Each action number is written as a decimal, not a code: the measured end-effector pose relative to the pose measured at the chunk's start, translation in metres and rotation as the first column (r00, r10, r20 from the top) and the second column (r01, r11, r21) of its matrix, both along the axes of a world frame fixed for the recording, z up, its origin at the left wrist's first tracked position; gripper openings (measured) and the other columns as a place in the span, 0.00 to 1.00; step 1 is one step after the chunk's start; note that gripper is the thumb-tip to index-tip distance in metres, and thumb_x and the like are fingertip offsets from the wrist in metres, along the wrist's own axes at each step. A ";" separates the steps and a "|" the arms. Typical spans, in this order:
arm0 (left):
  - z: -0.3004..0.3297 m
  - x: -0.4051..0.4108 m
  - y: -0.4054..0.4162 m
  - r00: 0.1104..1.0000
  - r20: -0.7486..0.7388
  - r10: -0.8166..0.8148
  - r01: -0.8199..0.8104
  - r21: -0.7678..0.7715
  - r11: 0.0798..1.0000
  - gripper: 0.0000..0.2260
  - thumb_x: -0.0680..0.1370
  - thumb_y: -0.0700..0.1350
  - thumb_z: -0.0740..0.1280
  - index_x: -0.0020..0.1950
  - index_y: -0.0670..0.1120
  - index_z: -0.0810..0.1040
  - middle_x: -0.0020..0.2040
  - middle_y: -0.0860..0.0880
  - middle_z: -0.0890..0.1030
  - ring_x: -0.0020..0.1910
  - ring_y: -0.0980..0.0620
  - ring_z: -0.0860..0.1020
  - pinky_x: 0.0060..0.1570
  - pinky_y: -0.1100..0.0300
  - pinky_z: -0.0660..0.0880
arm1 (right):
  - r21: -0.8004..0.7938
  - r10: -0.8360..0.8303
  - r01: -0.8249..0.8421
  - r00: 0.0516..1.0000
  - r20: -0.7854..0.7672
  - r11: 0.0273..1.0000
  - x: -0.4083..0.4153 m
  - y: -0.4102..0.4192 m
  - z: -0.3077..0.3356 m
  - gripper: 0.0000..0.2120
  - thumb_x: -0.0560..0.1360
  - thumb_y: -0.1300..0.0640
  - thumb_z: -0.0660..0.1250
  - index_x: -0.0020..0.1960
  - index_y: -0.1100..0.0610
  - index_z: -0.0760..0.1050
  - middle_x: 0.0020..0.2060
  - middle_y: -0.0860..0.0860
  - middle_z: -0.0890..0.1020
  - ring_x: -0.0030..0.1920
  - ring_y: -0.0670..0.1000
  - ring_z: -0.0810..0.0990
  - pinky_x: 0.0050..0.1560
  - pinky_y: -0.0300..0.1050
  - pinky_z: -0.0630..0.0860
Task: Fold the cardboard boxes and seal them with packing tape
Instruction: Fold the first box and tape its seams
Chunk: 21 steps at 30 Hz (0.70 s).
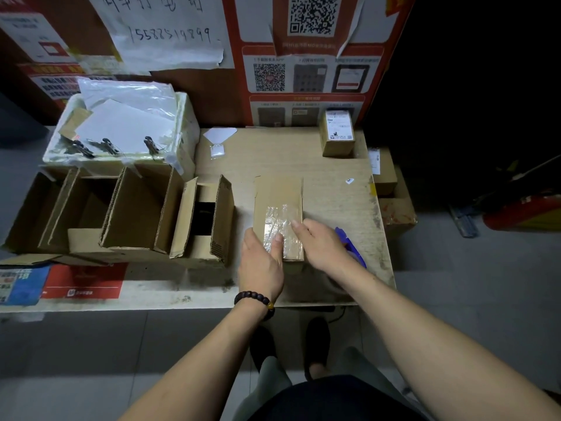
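A small brown cardboard box (277, 196) lies on the wooden table (334, 171), its near half covered with clear packing tape (277, 218). My left hand (262, 259), with a bead bracelet at the wrist, lies flat against the box's near left side, thumb pressing on the tape. My right hand (321, 241) rests on the box's near right edge, fingers spread over the tape. Behind my right hand a blue tape dispenser (353, 247) lies on the table, mostly hidden.
Several open cardboard boxes (127, 214) stand in a row to the left. A white foam box (121, 132) holding sheets and clips sits behind them. A labelled sealed parcel (338, 136) stands at the back right. More cartons (391, 202) are beside the table's right edge.
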State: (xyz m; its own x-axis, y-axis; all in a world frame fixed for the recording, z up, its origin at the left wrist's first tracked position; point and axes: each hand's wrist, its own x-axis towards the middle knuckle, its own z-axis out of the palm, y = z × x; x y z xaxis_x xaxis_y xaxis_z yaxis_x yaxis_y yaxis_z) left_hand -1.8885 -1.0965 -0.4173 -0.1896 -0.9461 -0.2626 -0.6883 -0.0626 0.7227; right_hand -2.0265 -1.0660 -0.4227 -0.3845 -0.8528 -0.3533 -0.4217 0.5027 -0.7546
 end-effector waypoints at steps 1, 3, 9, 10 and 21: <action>-0.001 0.001 0.000 1.000 -0.009 -0.002 0.002 0.007 1.000 0.22 0.83 0.59 0.61 0.67 0.42 0.69 0.64 0.42 0.77 0.59 0.38 0.77 0.50 0.50 0.73 | -0.011 -0.045 0.047 0.988 0.150 0.999 -0.005 0.005 -0.004 0.20 0.86 0.46 0.56 0.37 0.52 0.67 0.32 0.48 0.72 0.36 0.50 0.70 0.37 0.47 0.66; 0.000 0.005 -0.002 0.999 -0.048 0.003 -0.002 0.016 1.000 0.22 0.83 0.58 0.62 0.67 0.42 0.70 0.64 0.42 0.78 0.60 0.39 0.78 0.52 0.52 0.73 | 0.008 -0.133 0.145 0.889 0.439 0.989 -0.015 0.014 -0.007 0.15 0.86 0.52 0.58 0.43 0.55 0.74 0.37 0.51 0.76 0.40 0.51 0.75 0.39 0.46 0.73; 0.016 0.024 -0.010 0.993 -0.105 0.053 -0.045 0.075 0.996 0.28 0.83 0.57 0.64 0.77 0.41 0.64 0.68 0.44 0.77 0.68 0.43 0.75 0.58 0.61 0.66 | 0.216 -0.126 0.074 0.963 0.236 0.974 -0.031 0.037 -0.040 0.49 0.64 0.18 0.64 0.73 0.51 0.71 0.63 0.47 0.80 0.62 0.48 0.79 0.64 0.52 0.78; 0.020 0.026 -0.011 0.990 -0.122 0.065 -0.057 0.068 0.996 0.29 0.83 0.57 0.63 0.78 0.41 0.63 0.65 0.47 0.77 0.67 0.45 0.75 0.57 0.62 0.65 | 0.178 -0.149 0.104 0.954 0.261 0.979 -0.031 0.036 -0.041 0.54 0.61 0.16 0.64 0.75 0.52 0.70 0.65 0.47 0.79 0.64 0.48 0.79 0.67 0.53 0.76; 0.029 0.028 -0.043 0.973 -0.225 0.046 -0.053 -0.027 0.998 0.22 0.84 0.48 0.63 0.78 0.48 0.67 0.72 0.49 0.73 0.69 0.54 0.73 0.73 0.54 0.67 | -0.034 -0.432 0.513 0.755 0.494 0.858 -0.056 0.037 0.002 0.12 0.81 0.52 0.68 0.61 0.57 0.80 0.53 0.52 0.87 0.58 0.55 0.85 0.58 0.57 0.82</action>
State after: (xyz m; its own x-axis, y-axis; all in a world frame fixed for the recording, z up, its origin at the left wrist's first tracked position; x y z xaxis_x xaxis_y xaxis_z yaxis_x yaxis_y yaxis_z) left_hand -1.8605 -1.1399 -0.3878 -0.1929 -0.9631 -0.1880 -0.5053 -0.0668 0.8604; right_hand -2.0830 -1.0290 -0.4203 -0.5827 -0.6643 -0.4682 0.2485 0.4028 -0.8809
